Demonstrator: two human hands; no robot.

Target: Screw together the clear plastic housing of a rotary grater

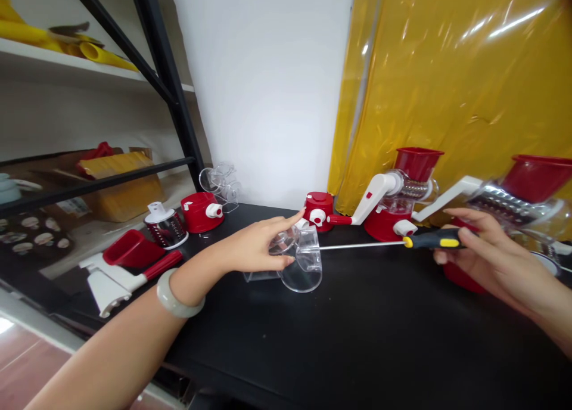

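My left hand [263, 243] is closed round a clear plastic housing [304, 273], which lies on its side on the black tabletop. In my right hand [491, 255] is a screwdriver [431, 241] with a black and yellow handle. Its long metal shaft points left, and the tip meets the right side of the clear housing; the exact contact is hard to make out. Just behind the housing stands a red base [319, 204] with a white knob. My right forearm and hand partly cover a rotary grater [518, 207] at the right.
Another assembled rotary grater [397, 201] stands at the back right. To the left are a red base [201, 212], a metal drum grater [165, 228], a red hopper [131, 248] and a white crank with red handle [163, 265]. A black shelf frame [172, 88] rises at left.
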